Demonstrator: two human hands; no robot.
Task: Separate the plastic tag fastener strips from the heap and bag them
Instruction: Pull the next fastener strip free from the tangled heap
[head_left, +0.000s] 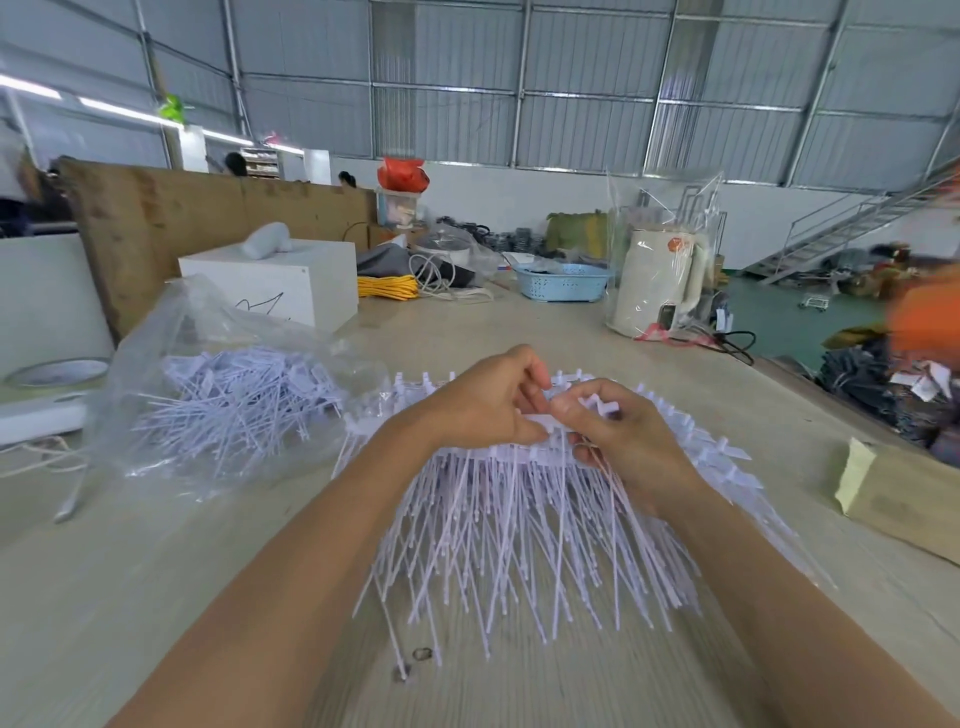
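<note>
We are working at the far edge of the heap of white plastic tag fastener strips (519, 530), which fans out on the pale wooden counter (156, 597) with its thin tails pointing back toward us and its flat heads along the far side. Our left hand (488, 405) and right hand (618, 441) meet over those heads, just beside each other. The left grip is closed: thumb and curled fingers pinch the white connecting bar of one strip. The right grip is also closed, fingertips pinching the neighbouring heads, with a few tails running under its palm.

The relation that matters is this: the bar we hold runs left to right between the two hands, across our view, while the tails hang at right angles to it, toward us. We judge that parting a strip calls for pulling the hands away from each other along that bar.

The clear plastic bag (218, 395), already holding many separated strips, lies open on the counter to the left of the heap, near it. The left hand is the nearer one for the drop.
</note>
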